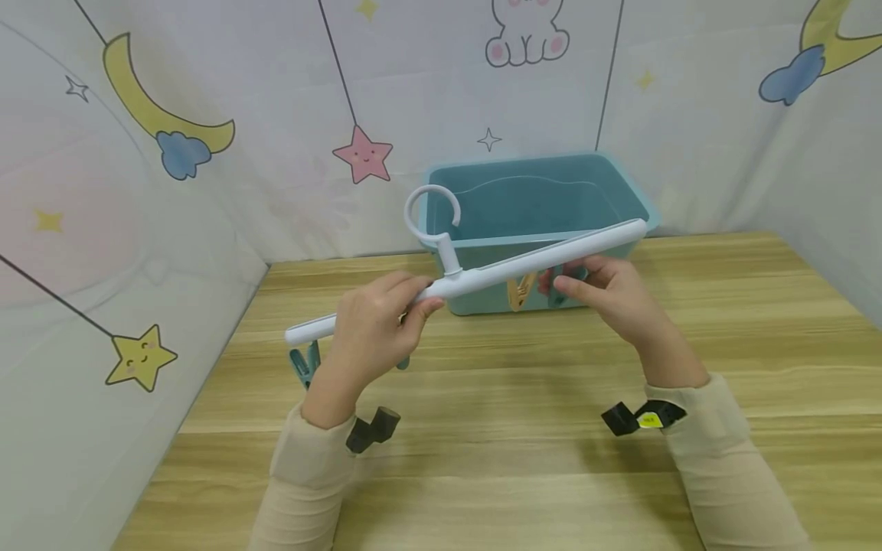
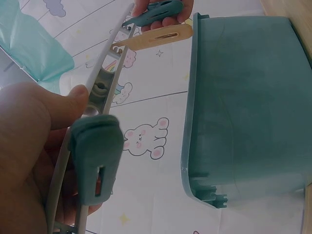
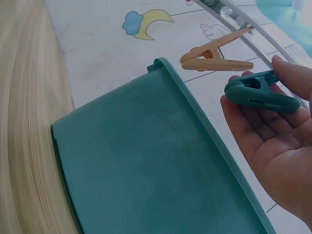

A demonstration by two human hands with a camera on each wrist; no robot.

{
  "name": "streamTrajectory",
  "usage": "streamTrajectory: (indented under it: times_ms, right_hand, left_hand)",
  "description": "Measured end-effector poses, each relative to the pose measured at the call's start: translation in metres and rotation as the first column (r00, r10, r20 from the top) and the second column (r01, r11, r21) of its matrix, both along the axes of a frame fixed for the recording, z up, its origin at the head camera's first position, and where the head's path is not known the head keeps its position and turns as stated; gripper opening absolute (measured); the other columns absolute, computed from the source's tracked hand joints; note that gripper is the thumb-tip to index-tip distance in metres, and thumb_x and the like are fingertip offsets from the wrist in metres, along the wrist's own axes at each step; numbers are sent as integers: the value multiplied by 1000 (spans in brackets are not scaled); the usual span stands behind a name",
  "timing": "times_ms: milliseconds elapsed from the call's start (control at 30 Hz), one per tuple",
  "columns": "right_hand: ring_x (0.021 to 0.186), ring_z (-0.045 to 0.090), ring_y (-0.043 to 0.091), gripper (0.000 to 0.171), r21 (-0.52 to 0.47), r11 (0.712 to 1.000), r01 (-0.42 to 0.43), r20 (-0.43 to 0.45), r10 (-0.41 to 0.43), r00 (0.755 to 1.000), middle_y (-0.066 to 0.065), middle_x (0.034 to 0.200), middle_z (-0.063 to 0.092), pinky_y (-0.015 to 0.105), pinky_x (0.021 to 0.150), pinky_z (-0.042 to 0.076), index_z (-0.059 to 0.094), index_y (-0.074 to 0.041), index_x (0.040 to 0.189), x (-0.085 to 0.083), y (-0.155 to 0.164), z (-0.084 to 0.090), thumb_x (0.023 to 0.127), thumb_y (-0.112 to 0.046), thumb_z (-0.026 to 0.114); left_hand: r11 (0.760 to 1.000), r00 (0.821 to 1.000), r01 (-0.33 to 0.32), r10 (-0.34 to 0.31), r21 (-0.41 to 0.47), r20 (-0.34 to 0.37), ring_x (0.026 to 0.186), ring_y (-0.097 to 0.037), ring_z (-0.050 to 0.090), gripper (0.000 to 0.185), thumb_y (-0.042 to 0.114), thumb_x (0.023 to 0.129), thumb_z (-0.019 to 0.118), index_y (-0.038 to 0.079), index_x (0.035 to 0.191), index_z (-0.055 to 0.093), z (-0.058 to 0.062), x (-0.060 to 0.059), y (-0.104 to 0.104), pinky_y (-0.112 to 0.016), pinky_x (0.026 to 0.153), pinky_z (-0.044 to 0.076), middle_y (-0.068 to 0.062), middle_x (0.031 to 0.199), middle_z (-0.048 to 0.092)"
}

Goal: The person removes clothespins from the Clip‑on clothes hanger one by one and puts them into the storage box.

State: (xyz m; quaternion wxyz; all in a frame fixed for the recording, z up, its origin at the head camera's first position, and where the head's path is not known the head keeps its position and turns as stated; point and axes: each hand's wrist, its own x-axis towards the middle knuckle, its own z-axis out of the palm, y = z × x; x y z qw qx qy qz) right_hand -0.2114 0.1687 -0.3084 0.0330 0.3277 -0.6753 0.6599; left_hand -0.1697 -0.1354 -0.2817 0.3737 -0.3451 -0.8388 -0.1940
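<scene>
My left hand [image 1: 372, 329] grips a white clip hanger [image 1: 551, 256] near its middle, with its round hook [image 1: 409, 210] standing up. The bar slants up toward the right above the table. Under its right half, my right hand [image 1: 620, 298] holds a green clothespin [image 3: 258, 101] between thumb and fingers, close against the bar's underside. Beside that one hangs a tan clothespin [image 3: 204, 63], its end at the bar. Another green clothespin [image 2: 95, 146] hangs just by my left hand, and one more [image 1: 315, 356] is at the bar's left end.
Behind the hanger stands a blue-green plastic bin [image 1: 475, 302] on the wooden table [image 1: 496, 474], near the back edge. A white cloth [image 1: 289, 199] printed with stars, moons and a bear surrounds the table at the back and sides.
</scene>
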Motion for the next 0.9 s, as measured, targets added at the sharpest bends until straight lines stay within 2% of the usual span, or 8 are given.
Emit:
streamTrajectory:
  times_ms: [200, 467, 900]
  right_hand:
    - [89, 66, 16, 5, 0, 1000, -5, 2, 5, 1000, 3, 93, 70, 25, 85, 50, 60, 2, 91, 1, 1, 1, 95, 2, 56]
    - [83, 64, 19, 7, 12, 1000, -7, -21, 7, 1000, 6, 89, 69, 27, 79, 50, 59, 6, 92, 1, 2, 2, 95, 2, 55]
    - [80, 64, 20, 6, -6, 1000, -6, -26, 6, 1000, 7, 87, 67, 27, 81, 50, 60, 6, 93, 3, 2, 4, 95, 3, 55]
  left_hand:
    - [1000, 1000, 3, -3, -1, 4, 53, -10, 47, 22, 19, 85, 74, 1, 96, 72, 0, 0, 0, -22, 43, 31, -2, 73, 62]
    - [1000, 1000, 12, -12, -2, 4, 53, -10, 47, 21, 19, 85, 75, 1, 95, 72, 0, 0, 1, -22, 44, 32, -2, 74, 62]
    - [1000, 1000, 22, -22, 3, 5, 54, -11, 49, 22, 19, 85, 75, 0, 96, 72, 0, 1, 1, -23, 44, 34, -4, 76, 65]
